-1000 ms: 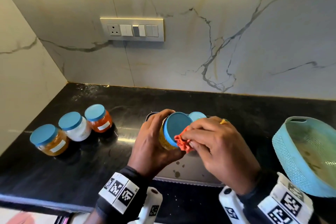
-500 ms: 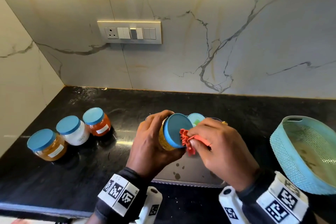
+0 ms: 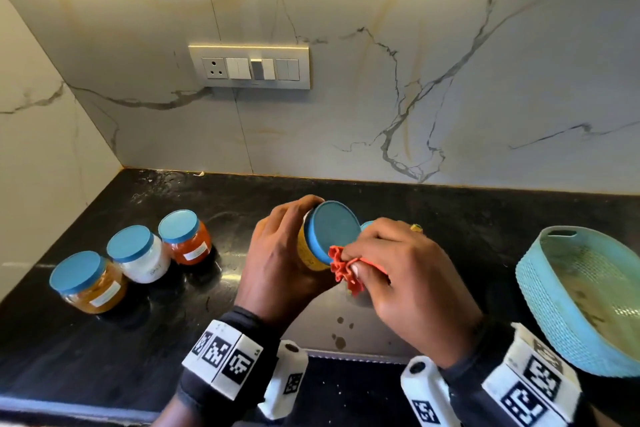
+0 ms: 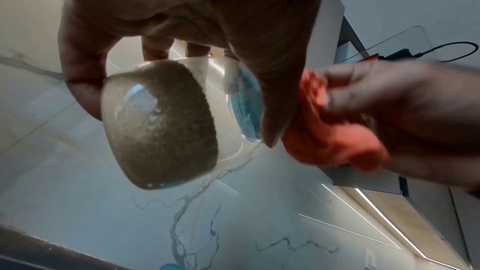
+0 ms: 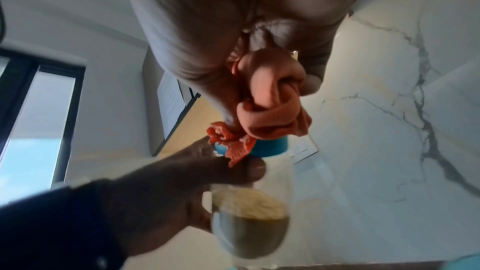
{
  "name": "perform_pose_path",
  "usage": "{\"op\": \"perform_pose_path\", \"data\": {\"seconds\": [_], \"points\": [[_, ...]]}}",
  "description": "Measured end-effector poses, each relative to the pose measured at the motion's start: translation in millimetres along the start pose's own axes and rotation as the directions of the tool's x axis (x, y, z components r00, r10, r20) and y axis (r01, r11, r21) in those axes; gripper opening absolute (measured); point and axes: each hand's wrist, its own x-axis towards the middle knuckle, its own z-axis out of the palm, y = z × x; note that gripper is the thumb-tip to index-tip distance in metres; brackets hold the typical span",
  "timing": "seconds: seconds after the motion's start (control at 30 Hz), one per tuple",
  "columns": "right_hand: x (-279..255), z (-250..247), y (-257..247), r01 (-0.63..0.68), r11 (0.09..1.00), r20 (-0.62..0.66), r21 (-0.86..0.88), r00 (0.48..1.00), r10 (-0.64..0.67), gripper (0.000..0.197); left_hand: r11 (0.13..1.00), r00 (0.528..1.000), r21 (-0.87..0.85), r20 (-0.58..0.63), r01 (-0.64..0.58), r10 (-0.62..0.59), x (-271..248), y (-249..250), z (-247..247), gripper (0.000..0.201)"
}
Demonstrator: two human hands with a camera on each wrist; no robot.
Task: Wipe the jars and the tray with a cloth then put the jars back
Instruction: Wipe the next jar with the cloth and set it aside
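Observation:
My left hand [image 3: 280, 263] grips a glass jar [image 3: 313, 253] of yellow grains, tilted so its blue lid [image 3: 334, 230] faces me above the steel tray [image 3: 360, 329]. My right hand [image 3: 398, 274] pinches a bunched orange cloth [image 3: 343, 270] against the lid's lower right edge. The left wrist view shows the jar [image 4: 161, 124] from below, with the cloth [image 4: 330, 130] beside my thumb. In the right wrist view the cloth [image 5: 270, 108] covers part of the lid [image 5: 270, 147]. Another blue lid [image 3: 366, 225] peeks out behind my right hand. Three jars stand at left: amber [image 3: 90, 282], white [image 3: 140, 253], orange [image 3: 187, 237].
A light blue woven basket [image 3: 540, 291] sits at the right on the black counter [image 3: 104, 340]. A switch plate [image 3: 249, 66] is on the marble wall behind. The tray shows brown spots near its front edge.
The cloth has slid from the lid's face down to its lower right edge. The jar stays tilted in my left hand; the view has shifted slightly.

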Motion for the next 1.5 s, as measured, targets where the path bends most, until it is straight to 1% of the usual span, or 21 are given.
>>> {"op": "perform_pose_path", "data": {"seconds": [0.07,0.13,0.23,0.37,0.47,0.53,0.57,0.67,0.73,0.8,0.9,1.0,1.07,1.13,1.2,1.27,1.33,1.43,1.5], "points": [[-6,-2,14,-0.029,0.995,-0.009,-0.097,1.000,0.028,0.019,1.000,1.000,-0.014,-0.014,-0.024,0.024,-2,0,2,0.079],[1,0,28,-0.076,0.990,-0.062,-0.118,0.996,0.069,0.020,0.998,0.998,-0.013,-0.019,-0.060,0.060,-5,5,7,0.076],[21,3,37,-0.083,0.997,-0.107,-0.010,0.991,0.081,0.019,0.996,0.997,-0.040,-0.002,-0.075,0.075,-7,12,13,0.077],[30,8,19,-0.049,0.988,-0.119,0.145,0.991,0.066,0.020,0.998,0.998,-0.029,0.028,-0.054,0.055,-4,7,10,0.083],[11,8,11,-0.004,0.977,-0.053,0.213,0.998,0.015,0.021,1.000,0.998,-0.006,0.063,-0.025,0.025,-1,2,4,0.081],[-6,8,16,0.011,0.986,-0.016,0.165,1.000,-0.008,0.020,1.000,0.998,-0.009,0.053,-0.025,0.025,-2,0,1,0.082],[-11,7,22,-0.007,0.992,-0.021,0.126,1.000,0.009,0.020,1.000,0.999,-0.016,0.045,-0.022,0.023,-3,2,1,0.081],[-6,8,42,-0.114,0.991,-0.109,0.069,0.987,0.121,0.019,0.998,0.997,-0.034,0.047,-0.054,0.056,-5,7,6,0.075],[8,8,44,-0.150,0.984,-0.164,0.095,0.973,0.164,0.022,0.995,0.994,-0.036,0.069,-0.088,0.090,-4,12,11,0.074],[21,7,35,-0.144,0.980,-0.186,0.138,0.968,0.169,0.018,0.994,0.992,-0.048,0.074,-0.100,0.103,-4,13,14,0.076],[27,5,16,-0.090,0.977,-0.153,0.195,0.981,0.121,0.016,0.995,0.992,-0.017,0.073,-0.099,0.100,-1,11,10,0.079],[9,3,10,-0.056,0.975,-0.086,0.217,0.993,0.077,0.016,0.995,0.992,0.016,0.084,-0.097,0.095,2,8,5,0.079],[-9,2,14,-0.027,0.988,-0.050,0.152,0.998,0.035,0.014,0.996,0.993,-0.003,0.081,-0.085,0.085,1,7,4,0.079],[-20,2,25,-0.010,0.999,-0.050,0.033,0.999,0.011,0.014,0.997,0.994,-0.035,0.076,-0.071,0.074,-2,9,5,0.078],[-18,3,40,-0.061,0.998,-0.084,-0.012,0.995,0.060,0.014,0.995,0.993,-0.053,0.081,-0.079,0.083,-5,12,8,0.075],[-5,4,48,-0.119,0.992,-0.127,0.045,0.984,0.124,0.014,0.995,0.989,-0.050,0.118,-0.086,0.092,-6,14,12,0.075],[8,5,44,-0.147,0.983,-0.144,0.108,0.976,0.162,0.011,0.995,0.985,-0.046,0.143,-0.087,0.093,-6,16,16,0.077],[13,7,25,-0.129,0.977,-0.146,0.172,0.977,0.155,0.010,0.992,0.986,-0.054,0.115,-0.116,0.121,-2,18,16,0.076],[6,8,17,-0.105,0.975,-0.134,0.197,0.982,0.132,0.010,0.990,0.985,-0.045,0.104,-0.132,0.136,-1,17,15,0.073]]}}
